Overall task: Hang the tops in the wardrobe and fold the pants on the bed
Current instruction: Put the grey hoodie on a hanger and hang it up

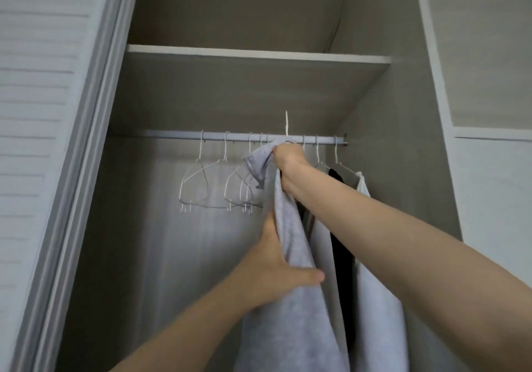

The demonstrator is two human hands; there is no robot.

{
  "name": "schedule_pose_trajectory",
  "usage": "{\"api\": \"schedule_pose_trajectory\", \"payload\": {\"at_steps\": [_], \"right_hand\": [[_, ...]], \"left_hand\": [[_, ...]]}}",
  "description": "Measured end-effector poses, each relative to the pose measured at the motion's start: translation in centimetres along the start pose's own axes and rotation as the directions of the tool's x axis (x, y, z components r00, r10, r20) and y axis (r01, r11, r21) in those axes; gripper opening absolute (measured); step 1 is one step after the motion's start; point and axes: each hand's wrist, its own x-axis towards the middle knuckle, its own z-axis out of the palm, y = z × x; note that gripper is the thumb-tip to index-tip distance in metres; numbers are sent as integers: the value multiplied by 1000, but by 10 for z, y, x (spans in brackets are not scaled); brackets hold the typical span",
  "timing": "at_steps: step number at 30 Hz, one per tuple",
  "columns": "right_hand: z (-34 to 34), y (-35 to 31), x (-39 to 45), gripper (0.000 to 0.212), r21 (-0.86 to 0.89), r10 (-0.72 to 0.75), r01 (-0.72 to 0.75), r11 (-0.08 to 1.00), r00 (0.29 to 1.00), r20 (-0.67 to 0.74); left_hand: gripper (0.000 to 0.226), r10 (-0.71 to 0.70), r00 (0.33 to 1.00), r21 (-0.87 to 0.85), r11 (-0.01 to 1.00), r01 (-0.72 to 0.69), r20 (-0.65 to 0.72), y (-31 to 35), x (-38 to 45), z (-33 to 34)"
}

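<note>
A light grey top (290,299) hangs in front of the wardrobe rail (178,135). My right hand (288,157) grips its bunched neck at the rail, and the white hook of a hanger (286,124) sticks up above the rail right over that hand. My left hand (276,268) holds the grey fabric lower down, thumb across the front. To the right, a black top (341,245) and a pale grey top (374,299) hang from the rail on hangers.
Several bare white wire hangers (201,181) hang on the rail's left half. A shelf (259,54) runs above the rail. A louvred wardrobe door (37,112) stands at the left; a side compartment (489,135) lies at the right.
</note>
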Motion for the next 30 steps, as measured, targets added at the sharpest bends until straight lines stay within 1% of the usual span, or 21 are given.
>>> {"api": "schedule_pose_trajectory", "payload": {"at_steps": [1, 2, 4, 5, 6, 7, 8, 9, 11, 15, 17, 21, 23, 25, 27, 29, 30], "right_hand": [[2, -2, 10, 24, -20, -38, 38, 999, 999, -20], [5, -3, 18, 30, -49, -52, 49, 998, 998, -46], [5, -4, 37, 29, -105, -90, 76, 992, 987, -135], [5, -3, 47, 28, -107, -106, 88, 990, 980, -168], [6, 2, 57, 28, -142, -119, 94, 985, 976, -184], [4, 5, 66, 28, -183, -125, 91, 979, 974, -186], [4, 12, 75, 29, -221, -123, 80, 972, 974, -188], [3, 15, 85, 27, -255, -131, 78, 964, 972, -197], [4, 24, 103, 18, -321, -144, 75, 944, 970, -195], [6, 39, 135, 14, -472, -108, 21, 881, 982, -158], [5, 46, 141, 17, -554, -98, 2, 833, 985, -143], [-1, 69, 138, 34, -707, -87, 16, 707, 994, -64], [-4, 76, 138, 36, -737, -85, 14, 676, 995, -59], [-5, 74, 138, 34, -744, -97, 13, 668, 993, -70], [-3, 72, 131, 33, -760, -116, 6, 650, 989, -91], [-4, 70, 118, 34, -813, -155, 30, 581, 985, -74], [-5, 70, 111, 35, -834, -178, 55, 549, 983, -52]], "left_hand": [[120, -43, 997, 48, 998, 46, -59, -8, -1, 0], [105, -69, 988, 91, 993, 81, -137, -20, 0, -5], [57, -89, 961, 132, 983, 127, -263, -44, 5, -12], [32, -95, 951, 120, 984, 135, -295, -55, 9, -17], [11, -96, 945, 79, 989, 127, -312, -66, 13, -22], [16, -104, 943, 48, 991, 125, -316, -74, 16, -26], [27, -110, 945, 33, 991, 126, -307, -82, 21, -29], [30, -117, 951, 33, 991, 131, -288, -88, 25, -32], [27, -103, 961, 49, 992, 119, -257, -101, 35, -36], [16, -61, 965, 53, 996, 77, -255, -123, 49, -36], [15, -51, 961, 57, 996, 69, -272, -131, 50, -33], [16, -63, 966, 70, 994, 83, -252, -149, 45, -19], [16, -48, 967, 83, 994, 71, -252, -151, 40, -12], [17, -34, 962, 95, 994, 62, -273, -152, 37, -8], [13, -24, 960, 110, 992, 56, -280, -152, 33, -3], [8, -18, 962, 115, 992, 51, -272, -149, 27, 4], [10, -18, 963, 110, 993, 49, -269, -148, 24, 7]]}}
